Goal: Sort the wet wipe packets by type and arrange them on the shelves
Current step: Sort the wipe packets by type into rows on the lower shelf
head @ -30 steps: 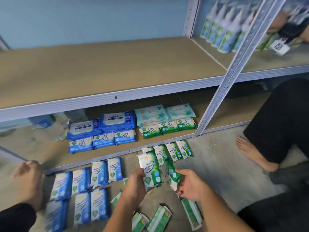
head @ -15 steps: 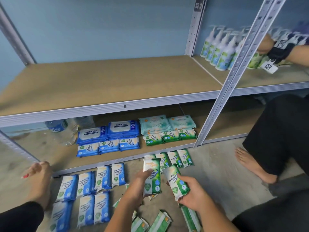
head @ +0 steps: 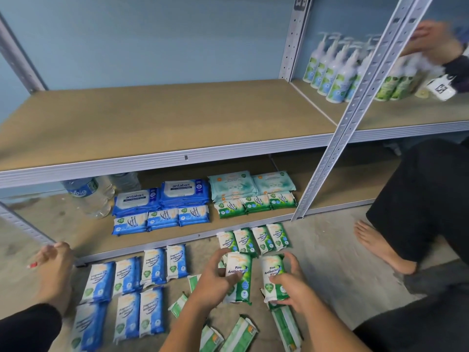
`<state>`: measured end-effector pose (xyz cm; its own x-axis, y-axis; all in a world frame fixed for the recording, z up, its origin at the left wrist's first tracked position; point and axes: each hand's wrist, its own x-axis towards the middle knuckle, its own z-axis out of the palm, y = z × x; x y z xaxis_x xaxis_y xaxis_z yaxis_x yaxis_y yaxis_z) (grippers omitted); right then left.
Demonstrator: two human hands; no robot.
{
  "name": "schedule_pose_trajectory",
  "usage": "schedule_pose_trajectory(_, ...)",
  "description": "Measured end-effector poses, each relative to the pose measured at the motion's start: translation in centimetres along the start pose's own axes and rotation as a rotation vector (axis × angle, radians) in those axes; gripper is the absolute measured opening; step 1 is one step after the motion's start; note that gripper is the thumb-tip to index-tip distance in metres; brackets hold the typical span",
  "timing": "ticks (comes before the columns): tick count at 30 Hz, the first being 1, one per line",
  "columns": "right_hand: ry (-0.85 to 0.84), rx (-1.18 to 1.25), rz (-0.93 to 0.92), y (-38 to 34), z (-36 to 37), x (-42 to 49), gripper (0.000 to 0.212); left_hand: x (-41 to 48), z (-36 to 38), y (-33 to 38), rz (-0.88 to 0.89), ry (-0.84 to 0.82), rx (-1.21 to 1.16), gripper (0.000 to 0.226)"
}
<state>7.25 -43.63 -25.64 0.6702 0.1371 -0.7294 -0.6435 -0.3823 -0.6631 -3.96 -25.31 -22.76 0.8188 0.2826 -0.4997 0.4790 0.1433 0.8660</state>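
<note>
My left hand grips one green Pine Antibacterial packet upright over the floor, and my right hand clasps a second green packet just beside it. Beyond my hands stands a row of four green packets; left of them lie blue packets, with more stacked on the bottom shelf.

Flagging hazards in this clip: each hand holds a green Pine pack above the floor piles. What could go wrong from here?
1. The left hand and right hand each grip a green pack; setting them down could disturb the green floor row.
2. Loose green packs lie scattered by the forearms and could be knocked.
</note>
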Motion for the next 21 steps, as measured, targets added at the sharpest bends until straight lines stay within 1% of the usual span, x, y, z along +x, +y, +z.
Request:
schedule_pose_trajectory(2,0.015,-0.019,-0.011,-0.2,-0.4,0.3,0.087,0.5,0.4,-0.2,0.011,0.008,0.003,0.053)
schedule_pose_trajectory(5,0.037,-0.034,-0.030,-0.6,-1.0,1.0,0.071,1.4,1.1,-0.7,0.028,0.027,0.003,0.054)
schedule_pose_trajectory(7,0.055,-0.033,-0.038,-1.0,-1.7,1.7,0.065,2.2,1.6,-1.0,0.034,0.029,0.014,0.055)
schedule_pose_trajectory(10,0.080,-0.037,-0.046,-1.8,-2.9,3.4,0.064,3.7,2.5,-1.2,0.041,0.051,0.059,0.057)
schedule_pose_trajectory(14,0.146,-0.066,-0.068,-2.9,-4.8,6.5,0.064,6.8,4.3,-1.2,0.057,0.140,0.131,0.061)
schedule_pose_trajectory(18,0.217,-0.163,-0.094,-4.0,-6.6,10.5,0.063,10.9,6.2,-0.7,0.047,0.160,0.192,0.063)
schedule_pose_trajectory(21,0.217,-0.259,-0.132,-4.8,-7.7,13.6,0.066,14.5,7.4,-0.3,0.014,0.214,0.274,0.057)
